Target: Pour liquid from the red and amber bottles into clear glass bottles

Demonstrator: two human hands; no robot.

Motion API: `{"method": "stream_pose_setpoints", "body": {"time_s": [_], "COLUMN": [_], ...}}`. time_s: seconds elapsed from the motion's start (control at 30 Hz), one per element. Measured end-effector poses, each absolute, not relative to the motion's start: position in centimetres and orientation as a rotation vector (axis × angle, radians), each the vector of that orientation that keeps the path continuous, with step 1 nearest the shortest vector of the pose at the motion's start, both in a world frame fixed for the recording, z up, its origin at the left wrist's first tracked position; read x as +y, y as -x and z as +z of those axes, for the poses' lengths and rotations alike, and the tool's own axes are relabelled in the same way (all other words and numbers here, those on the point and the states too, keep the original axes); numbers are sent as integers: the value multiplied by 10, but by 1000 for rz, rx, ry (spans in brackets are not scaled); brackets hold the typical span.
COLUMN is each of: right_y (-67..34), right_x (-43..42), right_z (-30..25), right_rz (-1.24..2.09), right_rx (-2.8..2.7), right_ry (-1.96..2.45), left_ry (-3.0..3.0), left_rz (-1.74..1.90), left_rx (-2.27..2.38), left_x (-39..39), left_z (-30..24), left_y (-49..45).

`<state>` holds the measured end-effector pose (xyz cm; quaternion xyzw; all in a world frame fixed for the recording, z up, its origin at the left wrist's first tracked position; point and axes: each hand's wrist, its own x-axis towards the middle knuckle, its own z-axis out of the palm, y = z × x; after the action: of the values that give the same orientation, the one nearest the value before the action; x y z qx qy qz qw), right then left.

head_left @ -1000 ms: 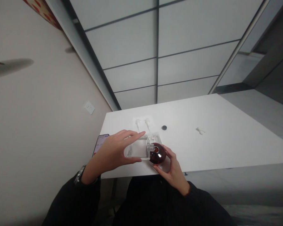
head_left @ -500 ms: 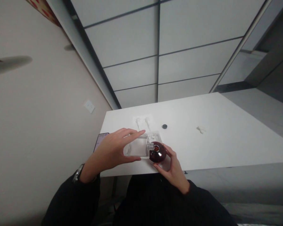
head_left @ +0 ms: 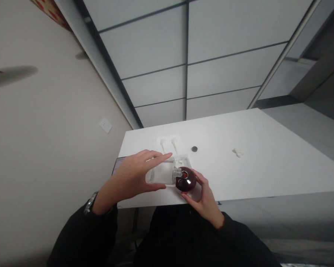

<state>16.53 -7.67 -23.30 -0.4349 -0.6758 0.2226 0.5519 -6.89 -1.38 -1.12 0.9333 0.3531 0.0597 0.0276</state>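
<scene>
My left hand (head_left: 133, 176) grips a clear square bottle (head_left: 160, 174), tipped on its side with its neck pointing right. The neck rests against the opening of a round dark-red bottle (head_left: 186, 180), which my right hand (head_left: 204, 198) cups from below and the right. Both bottles are held just above the near edge of the white table (head_left: 256, 167). A watch shows on my left wrist.
Behind the bottles lie two white pump heads (head_left: 168, 144) and a clear plastic piece (head_left: 182, 160). A small black cap (head_left: 194, 149) and a small white part (head_left: 237, 152) sit further right. A phone (head_left: 116, 166) lies at the table's left edge, partly hidden by my left hand.
Almost nothing differs; both hands keep the two bottles together, and the view has shifted very slightly.
</scene>
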Motion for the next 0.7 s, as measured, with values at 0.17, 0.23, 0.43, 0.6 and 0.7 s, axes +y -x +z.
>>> {"method": "stream_pose_setpoints", "body": {"time_s": [0.17, 0.23, 0.43, 0.6, 0.7], "right_y": [-165, -165, -166, -167, -167], "right_x": [-77, -76, -76, -76, -76], "right_z": [-233, -231, -227, -229, -231], "right_rz": [519, 520, 530, 533, 533], "right_rx": [-1594, -1596, -1614, -1621, -1621], "right_ry": [1022, 1018, 1001, 1013, 1023], "left_ry": [-2896, -2903, -2906, -2897, -2885], "left_rz": [158, 163, 164, 142, 140], "left_rx": [1100, 1098, 1098, 1093, 1091], "left_x": [-14, -14, -14, -12, -11], "left_z": [-9, -9, -7, -8, -8], "left_y": [68, 67, 67, 67, 67]}}
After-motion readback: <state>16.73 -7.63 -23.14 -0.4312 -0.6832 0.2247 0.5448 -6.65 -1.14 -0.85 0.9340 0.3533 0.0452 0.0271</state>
